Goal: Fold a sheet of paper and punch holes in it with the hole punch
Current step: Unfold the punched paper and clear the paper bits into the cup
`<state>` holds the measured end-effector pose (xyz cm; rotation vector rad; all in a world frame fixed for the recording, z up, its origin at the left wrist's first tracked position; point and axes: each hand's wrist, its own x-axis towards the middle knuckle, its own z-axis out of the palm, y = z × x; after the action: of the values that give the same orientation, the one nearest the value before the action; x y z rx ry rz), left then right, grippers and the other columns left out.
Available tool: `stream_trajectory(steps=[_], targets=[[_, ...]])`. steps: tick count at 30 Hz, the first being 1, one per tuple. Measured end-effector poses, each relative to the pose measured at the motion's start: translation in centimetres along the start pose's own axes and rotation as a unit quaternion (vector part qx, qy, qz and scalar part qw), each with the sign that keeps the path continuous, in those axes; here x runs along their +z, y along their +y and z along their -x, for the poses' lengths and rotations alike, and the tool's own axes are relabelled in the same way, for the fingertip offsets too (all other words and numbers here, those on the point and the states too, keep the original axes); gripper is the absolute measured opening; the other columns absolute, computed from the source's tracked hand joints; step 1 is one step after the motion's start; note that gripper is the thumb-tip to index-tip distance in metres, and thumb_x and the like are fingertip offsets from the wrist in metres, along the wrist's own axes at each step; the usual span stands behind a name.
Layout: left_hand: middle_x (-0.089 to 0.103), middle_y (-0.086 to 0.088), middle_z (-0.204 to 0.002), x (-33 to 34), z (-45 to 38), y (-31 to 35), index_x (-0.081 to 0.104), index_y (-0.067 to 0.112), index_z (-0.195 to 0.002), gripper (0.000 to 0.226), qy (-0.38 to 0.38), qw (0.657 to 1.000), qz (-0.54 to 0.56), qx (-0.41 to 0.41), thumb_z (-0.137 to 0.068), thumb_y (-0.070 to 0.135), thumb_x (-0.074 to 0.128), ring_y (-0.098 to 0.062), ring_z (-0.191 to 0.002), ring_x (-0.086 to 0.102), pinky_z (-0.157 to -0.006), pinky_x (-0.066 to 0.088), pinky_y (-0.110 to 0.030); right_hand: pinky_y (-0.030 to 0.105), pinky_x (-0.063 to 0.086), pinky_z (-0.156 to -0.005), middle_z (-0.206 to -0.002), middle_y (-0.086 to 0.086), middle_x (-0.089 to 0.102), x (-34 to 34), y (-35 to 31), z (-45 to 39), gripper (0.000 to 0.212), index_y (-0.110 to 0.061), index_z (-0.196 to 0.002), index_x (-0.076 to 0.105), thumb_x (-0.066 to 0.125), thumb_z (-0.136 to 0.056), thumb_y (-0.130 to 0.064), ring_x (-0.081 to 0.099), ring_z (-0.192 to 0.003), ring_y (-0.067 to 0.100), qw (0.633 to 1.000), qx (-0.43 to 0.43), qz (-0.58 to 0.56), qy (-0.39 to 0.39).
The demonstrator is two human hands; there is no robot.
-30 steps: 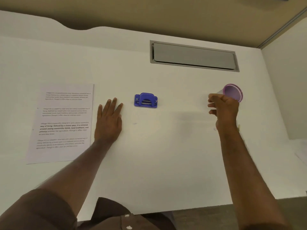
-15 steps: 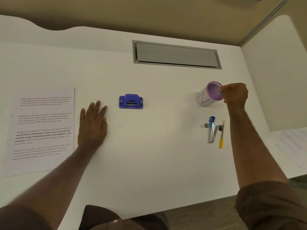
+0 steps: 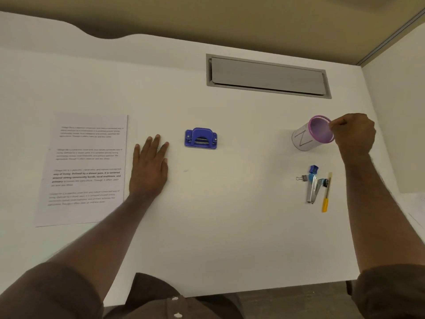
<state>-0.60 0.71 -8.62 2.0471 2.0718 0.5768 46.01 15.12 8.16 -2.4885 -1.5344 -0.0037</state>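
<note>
Head camera: a white desk (image 3: 230, 215) fills the frame, a grey cable hatch (image 3: 268, 75) set into its far side and a partition cutting off the right edge. A printed sheet of paper (image 3: 85, 169) lies flat and unfolded at the left, its text too blurred to read. The person's left hand (image 3: 149, 168) rests palm down on the bare desk just beside the sheet's right edge, fingers spread and holding nothing; it looks placed to slide the sheet over when folding begins. The right hand (image 3: 354, 134) has its fingertips pinched on the pink rim of a pen cup (image 3: 310, 137), which stands tilted toward the camera, apparently being steadied or set out of the way; how many fingers grip it is hidden behind the knuckles. The blue hole punch (image 3: 200, 138) sits untouched between the two hands, near the left one, within easy reach. Below the cup lies a small heap of desk items: a metal stapler (image 3: 311, 189), a yellow-handled tool (image 3: 326, 195), a binder clip (image 3: 302, 178) and a small blue piece (image 3: 313, 169) too small to identify. More paper at the far right is cut off by the frame.
</note>
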Motion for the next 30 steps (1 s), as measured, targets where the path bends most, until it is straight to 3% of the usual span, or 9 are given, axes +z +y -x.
stream_trajectory(steps=[5,9,12,14,16,23,30], targets=[[0.034,-0.011,-0.164,-0.1,-0.1,-0.1,0.048,0.012,-0.149,0.051,0.002,1.0,-0.008,0.005,-0.101,0.021,0.036,-0.031,-0.152,0.03,-0.126,0.017,-0.054,0.032,0.048,-0.073,-0.099,0.022,0.074,-0.1,-0.2,0.8,0.032,0.0,-0.104,0.075,0.064,-0.092,-0.028,0.07,-0.09,0.039,0.998,-0.012,-0.017,0.062],[0.034,-0.01,-0.164,-0.2,-0.1,0.2,0.048,0.013,-0.149,0.05,-0.003,1.0,-0.007,0.001,-0.1,0.019,0.04,-0.031,-0.153,0.029,-0.126,0.016,-0.054,0.027,0.045,-0.076,-0.097,0.009,0.075,0.3,-3.4,4.7,0.028,-0.011,-0.097,0.075,0.057,-0.09,-0.032,0.067,-0.088,0.023,0.979,-0.076,-0.162,0.1],[0.033,-0.009,-0.164,-0.3,0.0,0.1,0.048,0.013,-0.149,0.049,-0.008,1.0,-0.006,-0.004,-0.101,0.018,0.04,-0.03,-0.154,0.027,-0.127,0.014,-0.053,0.03,0.048,-0.073,-0.084,0.002,0.074,3.1,-8.5,12.0,0.015,-0.016,-0.085,0.075,0.064,-0.086,-0.025,0.062,-0.068,0.02,0.958,-0.162,-0.236,0.009],[0.032,-0.009,-0.165,-0.3,0.0,0.1,0.047,0.013,-0.15,0.049,-0.012,1.0,-0.007,-0.007,-0.102,0.018,0.04,-0.029,-0.154,0.025,-0.127,0.012,-0.052,0.034,0.051,-0.071,-0.086,-0.001,0.073,5.8,-11.4,17.9,0.006,-0.018,-0.086,0.075,0.069,-0.087,-0.021,0.064,-0.068,0.02,0.941,-0.217,-0.235,-0.11],[0.031,-0.008,-0.166,-0.3,0.0,0.1,0.046,0.014,-0.15,0.049,-0.013,1.0,-0.008,-0.008,-0.102,0.019,0.04,-0.028,-0.155,0.025,-0.128,0.012,-0.052,0.034,0.051,-0.075,-0.089,-0.001,0.072,8.4,-13.3,22.4,0.005,-0.018,-0.088,0.075,0.07,-0.088,-0.018,0.065,-0.077,0.02,0.926,-0.266,-0.204,-0.177],[0.034,-0.011,-0.164,-0.6,0.0,0.1,0.048,0.013,-0.149,0.049,-0.002,1.0,0.001,0.0,-0.101,0.02,0.039,-0.03,-0.154,0.028,-0.126,0.016,-0.054,0.045,0.055,-0.079,-0.092,0.012,0.069,12.5,-16.6,26.0,0.012,-0.006,-0.091,0.072,0.063,-0.094,-0.014,0.065,-0.085,0.029,0.909,-0.296,-0.194,-0.222],[0.036,-0.011,-0.163,-0.6,0.0,0.1,0.05,0.012,-0.148,0.049,0.001,1.0,0.004,0.0,-0.101,0.021,0.036,-0.031,-0.153,0.029,-0.125,0.018,-0.056,0.044,0.053,-0.076,-0.093,0.014,0.065,13.0,-17.7,26.0,0.02,-0.004,-0.09,0.07,0.055,-0.098,-0.013,0.062,-0.086,0.03,0.913,-0.314,-0.148,-0.214]])
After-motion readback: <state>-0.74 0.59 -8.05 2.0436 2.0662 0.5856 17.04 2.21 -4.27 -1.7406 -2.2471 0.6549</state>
